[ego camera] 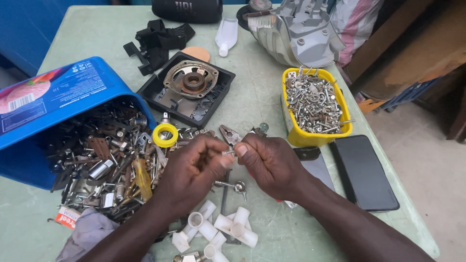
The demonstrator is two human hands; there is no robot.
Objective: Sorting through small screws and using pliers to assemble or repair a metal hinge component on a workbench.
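Left hand and right hand both pinch one small bolt; a slack grip risks dropping it into the spilled hardware pile

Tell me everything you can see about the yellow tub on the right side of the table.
The yellow tub is a small rectangular plastic container, open-topped and upright on the green table. It is heaped with silvery screws, bolts and washers, some poking over its rim. A dark phone lies just beside its near corner. Neither hand touches it.
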